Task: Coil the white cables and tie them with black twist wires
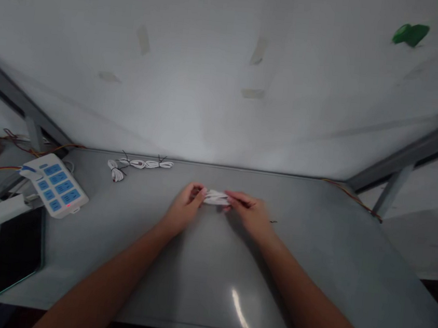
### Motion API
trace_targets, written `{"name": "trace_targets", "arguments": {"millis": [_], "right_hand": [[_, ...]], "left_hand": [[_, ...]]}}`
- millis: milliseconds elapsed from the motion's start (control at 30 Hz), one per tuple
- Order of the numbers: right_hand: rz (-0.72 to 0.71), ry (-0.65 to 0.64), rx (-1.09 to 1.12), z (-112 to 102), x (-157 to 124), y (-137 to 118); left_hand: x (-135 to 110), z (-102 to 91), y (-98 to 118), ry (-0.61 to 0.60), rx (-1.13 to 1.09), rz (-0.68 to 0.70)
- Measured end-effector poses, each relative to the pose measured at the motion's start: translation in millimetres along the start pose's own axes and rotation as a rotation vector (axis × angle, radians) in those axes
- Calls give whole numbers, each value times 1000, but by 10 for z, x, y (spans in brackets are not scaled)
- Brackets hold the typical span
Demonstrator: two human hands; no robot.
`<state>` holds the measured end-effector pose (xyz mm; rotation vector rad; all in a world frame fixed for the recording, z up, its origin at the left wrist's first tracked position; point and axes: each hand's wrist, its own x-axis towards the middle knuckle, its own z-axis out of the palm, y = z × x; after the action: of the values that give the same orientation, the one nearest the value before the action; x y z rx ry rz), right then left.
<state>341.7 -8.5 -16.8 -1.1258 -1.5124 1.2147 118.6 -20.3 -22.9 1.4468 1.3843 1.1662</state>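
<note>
A small white coiled cable bundle is held between both hands just above the middle of the grey metal table. The left hand is closed on its left end, the right hand on its right end, each in a fingertip grip. For sound handling, the loops should be kept pinched flat and even. The bundle appears compact; its connectors cannot be made out.

Much hidden in the grip

The white cable bundle is mostly covered by fingertips; dark tablet is partly under the adapter.
</note>
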Motion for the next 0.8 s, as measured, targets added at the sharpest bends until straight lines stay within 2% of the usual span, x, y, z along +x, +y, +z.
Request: {"name": "trace_targets", "arguments": {"millis": [100,167,267,367,533,633,700,767,800], "right_hand": [[14,325,-100,-347,137,135],[-21,508,-268,-565,195,212],[-18,633,-522,-775,217,262],[-40,697,-693,-837,194,226],[-163,704,-747,-732,141,98],[-217,641,-706,-584,101,20],[-227,548,-629,-459,68,-33],[-224,411,-521,-322,30,-82],[-222,331,-468,-252,11,-104]], "left_hand": [[211,-341,-104,239,427,201],[344,-585,-174,348,632,270],[453,-815,-266,377,796,134],[459,-859,-322,344,896,-4],[429,-794,-290,311,1004,-3],[406,-689,-218,285,938,-20],[363,-553,-167,224,731,14],[283,-370,-120,117,360,52],[230,-270,-97,63,150,25]]}}
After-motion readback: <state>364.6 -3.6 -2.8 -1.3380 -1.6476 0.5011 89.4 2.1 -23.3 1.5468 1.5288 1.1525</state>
